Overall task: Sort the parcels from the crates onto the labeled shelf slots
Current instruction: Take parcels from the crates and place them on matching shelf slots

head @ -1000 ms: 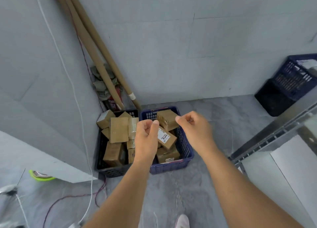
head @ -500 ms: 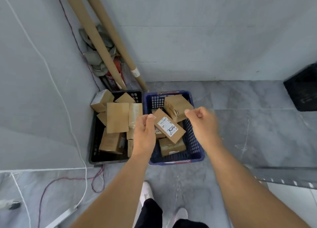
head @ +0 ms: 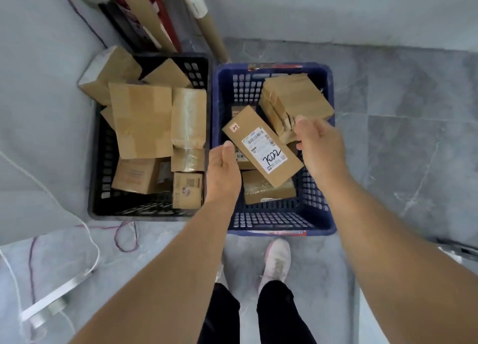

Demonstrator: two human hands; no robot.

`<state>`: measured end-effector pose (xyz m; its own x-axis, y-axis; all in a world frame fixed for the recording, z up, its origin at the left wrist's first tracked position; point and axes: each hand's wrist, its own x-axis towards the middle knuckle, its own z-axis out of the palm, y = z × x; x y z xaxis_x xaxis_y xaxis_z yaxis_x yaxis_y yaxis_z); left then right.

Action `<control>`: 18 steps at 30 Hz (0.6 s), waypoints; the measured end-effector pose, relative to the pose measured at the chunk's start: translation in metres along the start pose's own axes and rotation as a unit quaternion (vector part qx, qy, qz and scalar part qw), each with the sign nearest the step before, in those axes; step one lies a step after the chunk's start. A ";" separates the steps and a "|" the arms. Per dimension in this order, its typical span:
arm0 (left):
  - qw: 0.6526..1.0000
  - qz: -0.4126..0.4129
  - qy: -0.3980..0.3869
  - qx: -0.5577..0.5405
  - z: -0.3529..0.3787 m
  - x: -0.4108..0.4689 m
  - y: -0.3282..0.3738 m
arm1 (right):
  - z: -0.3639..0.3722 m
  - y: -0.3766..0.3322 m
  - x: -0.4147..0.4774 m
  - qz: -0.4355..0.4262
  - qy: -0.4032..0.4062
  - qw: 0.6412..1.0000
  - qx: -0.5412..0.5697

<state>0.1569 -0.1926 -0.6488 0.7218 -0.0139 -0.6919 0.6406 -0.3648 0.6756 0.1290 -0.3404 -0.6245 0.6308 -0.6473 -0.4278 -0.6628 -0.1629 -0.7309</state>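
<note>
Two crates stand side by side on the grey floor: a black crate [head: 144,209] on the left and a blue crate [head: 279,226] on the right, each holding several brown cardboard parcels. On top in the blue crate lies a flat parcel with a white label [head: 261,147] marked in black pen. A taped parcel [head: 294,100] leans behind it. My left hand [head: 225,168] hovers at the labelled parcel's left edge, thumb up, fingers relaxed. My right hand [head: 320,149] hangs at its right end, fingers loosely curled, holding nothing.
Long cardboard tubes [head: 155,15] lean in the corner behind the crates. A white cable [head: 88,240] and a thin red wire [head: 124,235] trail on the floor left of my shoes [head: 276,261]. A pale wall runs along the left.
The camera has tilted down and come closer over the crates. Both hands have dropped towards the labelled parcel in the blue crate, which has stayed in place.
</note>
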 end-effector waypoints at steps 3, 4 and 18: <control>0.999 -0.039 0.006 -0.010 0.018 0.034 -0.024 | 0.018 0.031 0.026 0.006 -0.013 1.000 -0.012; 0.999 -0.050 0.005 -0.011 0.023 0.044 -0.031 | 0.024 0.040 0.034 0.013 -0.018 1.000 -0.012; 0.964 -0.229 -0.060 -0.119 0.092 0.138 -0.097 | 0.093 0.148 0.124 0.125 -0.127 0.956 -0.232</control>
<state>0.1701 -0.2453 -0.8333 0.3223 -0.0154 -0.9465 0.9373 -0.1345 0.3214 0.1470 -0.3754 -0.8356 0.4670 -0.5169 -0.7174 -0.8766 -0.3770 -0.2990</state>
